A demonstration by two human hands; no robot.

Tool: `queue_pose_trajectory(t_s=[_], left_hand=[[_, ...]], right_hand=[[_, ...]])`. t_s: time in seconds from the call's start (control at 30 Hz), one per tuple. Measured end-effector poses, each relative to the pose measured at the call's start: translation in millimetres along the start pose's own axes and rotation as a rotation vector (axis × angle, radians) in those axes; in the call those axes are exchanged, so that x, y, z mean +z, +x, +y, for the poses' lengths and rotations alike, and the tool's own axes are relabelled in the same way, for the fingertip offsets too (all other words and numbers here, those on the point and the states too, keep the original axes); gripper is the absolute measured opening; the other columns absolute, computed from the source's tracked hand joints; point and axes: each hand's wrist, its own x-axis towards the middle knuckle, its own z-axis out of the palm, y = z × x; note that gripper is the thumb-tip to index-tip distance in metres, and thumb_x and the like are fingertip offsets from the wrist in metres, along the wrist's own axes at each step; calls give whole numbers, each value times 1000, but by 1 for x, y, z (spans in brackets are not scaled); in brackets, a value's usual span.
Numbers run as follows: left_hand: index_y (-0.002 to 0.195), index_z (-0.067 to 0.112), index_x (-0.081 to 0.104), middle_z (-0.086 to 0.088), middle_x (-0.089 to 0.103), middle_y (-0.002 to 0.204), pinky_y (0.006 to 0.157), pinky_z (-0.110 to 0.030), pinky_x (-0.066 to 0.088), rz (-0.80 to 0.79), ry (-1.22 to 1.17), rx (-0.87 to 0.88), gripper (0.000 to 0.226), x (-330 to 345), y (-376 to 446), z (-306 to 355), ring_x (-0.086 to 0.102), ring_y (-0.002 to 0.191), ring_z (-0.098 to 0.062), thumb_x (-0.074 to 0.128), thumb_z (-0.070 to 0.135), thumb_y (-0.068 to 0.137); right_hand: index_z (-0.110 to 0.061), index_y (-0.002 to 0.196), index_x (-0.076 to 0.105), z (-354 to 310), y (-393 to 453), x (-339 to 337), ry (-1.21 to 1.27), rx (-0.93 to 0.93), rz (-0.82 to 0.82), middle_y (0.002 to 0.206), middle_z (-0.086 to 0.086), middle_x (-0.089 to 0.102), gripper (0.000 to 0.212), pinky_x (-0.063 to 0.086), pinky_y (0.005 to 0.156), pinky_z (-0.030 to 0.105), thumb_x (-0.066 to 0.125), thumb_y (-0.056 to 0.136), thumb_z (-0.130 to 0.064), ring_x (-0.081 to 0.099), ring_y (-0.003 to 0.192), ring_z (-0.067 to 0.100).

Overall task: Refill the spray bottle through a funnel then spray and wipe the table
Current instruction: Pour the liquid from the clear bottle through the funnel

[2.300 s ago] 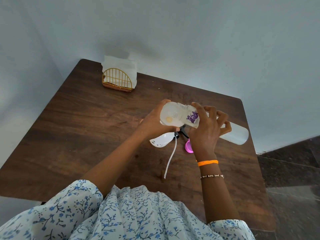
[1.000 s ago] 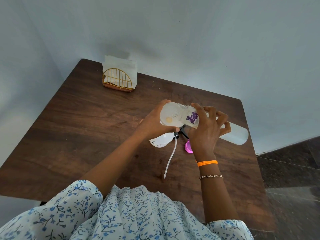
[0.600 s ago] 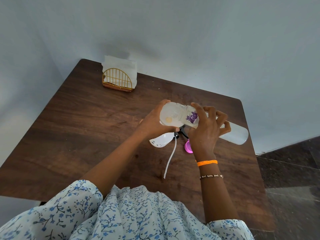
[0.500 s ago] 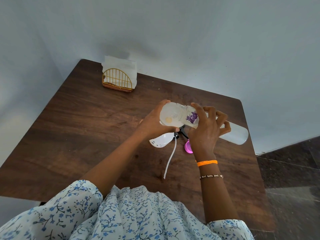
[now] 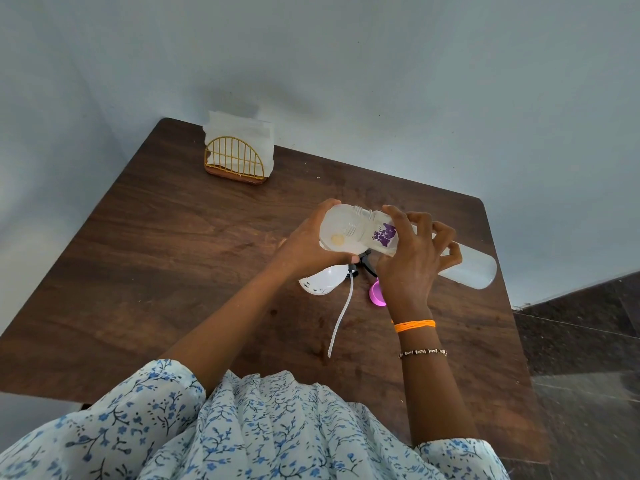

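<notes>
My right hand (image 5: 412, 268) grips a long clear refill bottle (image 5: 467, 268) with a purple label, tipped on its side above the table. Its threaded mouth pokes into a translucent white funnel (image 5: 337, 233), which my left hand (image 5: 304, 247) grips from the left with the thumb underneath. What the funnel sits on is hidden below it and my hands. The spray head (image 5: 323, 280), white with a black trigger, lies on the table under my hands, and its dip tube (image 5: 341, 313) trails toward me. A pink cap (image 5: 376, 293) lies beside my right wrist.
A gold wire napkin holder (image 5: 235, 161) stuffed with white napkins stands at the far left of the dark wooden table (image 5: 156, 271). Walls close in behind and to the left. The table's right edge drops to a dark stone floor (image 5: 581, 341).
</notes>
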Motion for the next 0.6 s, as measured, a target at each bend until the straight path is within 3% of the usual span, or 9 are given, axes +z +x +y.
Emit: queue_pose_trajectory(t_s=[0.37,0.6], left_hand=[[127,34,26,18,33,114,69,-8,28,-8,20,-7,83,-2,-2,2,41,92,4,80,34,65],[120,41,24,19,33,113,68,-7,28,-7,16,-3,80,-1,-2,2,41,92,9,80,33,64]], right_hand=[[-32,121,55,-1,1,1,10,-5,18,125,3,52,69,20,97,47,70,65,5,33,124,30],[-32,122,55,0,1,1,17,-3,8,126,3,52,71,21,97,48,70,64,7,33,124,31]])
